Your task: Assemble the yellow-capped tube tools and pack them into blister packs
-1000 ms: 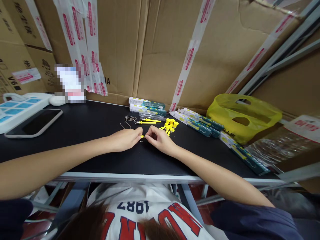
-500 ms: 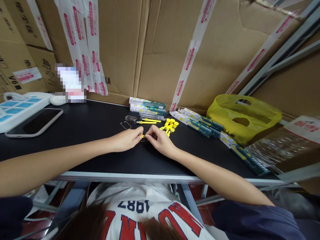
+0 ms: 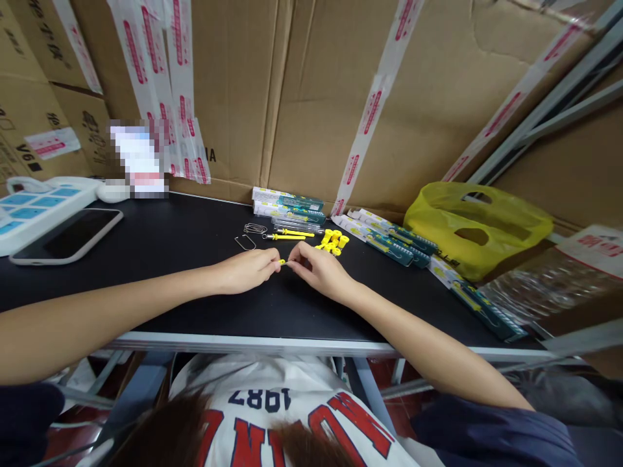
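left hand [image 3: 246, 270] pinches yellow cap [image 3: 281, 262] | right hand [image 3: 318, 269] pinches it too | mid-table [image 3: 160, 246], front edge near | bare black surface leftward

Even, bright indoor light, soft faint shadows under the forearms, mild sheen on the phone [image 3: 65, 237] at left, wide-angle bending at the frame edges, pixelated patch upper left, centre sharp

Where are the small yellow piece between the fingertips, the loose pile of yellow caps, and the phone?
small yellow piece [image 3: 282, 262], head view, its exposed end by the left fingertips
pile of yellow caps [image 3: 333, 240], head view, middle of the cluster
phone [image 3: 68, 235], head view, centre of its dark screen
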A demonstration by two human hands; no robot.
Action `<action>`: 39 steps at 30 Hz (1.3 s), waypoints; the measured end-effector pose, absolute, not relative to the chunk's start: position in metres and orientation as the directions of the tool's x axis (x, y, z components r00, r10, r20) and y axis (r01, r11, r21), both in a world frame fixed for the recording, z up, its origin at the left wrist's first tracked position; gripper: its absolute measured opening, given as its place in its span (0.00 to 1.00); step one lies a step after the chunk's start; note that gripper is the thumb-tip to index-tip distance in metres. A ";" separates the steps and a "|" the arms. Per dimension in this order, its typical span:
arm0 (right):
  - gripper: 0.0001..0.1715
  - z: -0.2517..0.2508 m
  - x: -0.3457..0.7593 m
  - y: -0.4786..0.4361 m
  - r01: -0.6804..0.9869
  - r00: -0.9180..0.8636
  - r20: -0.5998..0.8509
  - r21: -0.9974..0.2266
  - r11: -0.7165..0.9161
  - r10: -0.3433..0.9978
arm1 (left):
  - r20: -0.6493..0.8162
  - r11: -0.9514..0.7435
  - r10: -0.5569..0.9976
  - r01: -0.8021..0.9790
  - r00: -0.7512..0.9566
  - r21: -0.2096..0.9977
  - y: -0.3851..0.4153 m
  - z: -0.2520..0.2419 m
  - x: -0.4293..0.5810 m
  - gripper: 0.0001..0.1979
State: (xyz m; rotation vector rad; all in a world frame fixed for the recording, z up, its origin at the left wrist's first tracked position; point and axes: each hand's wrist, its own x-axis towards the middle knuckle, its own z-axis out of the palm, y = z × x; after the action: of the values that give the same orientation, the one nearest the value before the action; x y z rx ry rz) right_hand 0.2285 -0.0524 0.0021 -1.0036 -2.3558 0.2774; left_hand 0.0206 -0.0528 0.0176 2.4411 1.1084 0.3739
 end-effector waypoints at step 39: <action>0.07 -0.018 0.217 -0.058 0.619 -0.378 0.542 -0.455 0.640 0.751 | 0.127 -0.609 0.769 0.657 0.627 0.444 -0.057 0.005 0.026 0.09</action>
State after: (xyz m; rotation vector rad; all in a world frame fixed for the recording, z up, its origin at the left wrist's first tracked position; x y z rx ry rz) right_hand 0.2167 -0.0581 -0.0180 -1.0629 -2.1145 0.2268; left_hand 0.0259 -0.0567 0.0049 2.4953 1.1393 0.4359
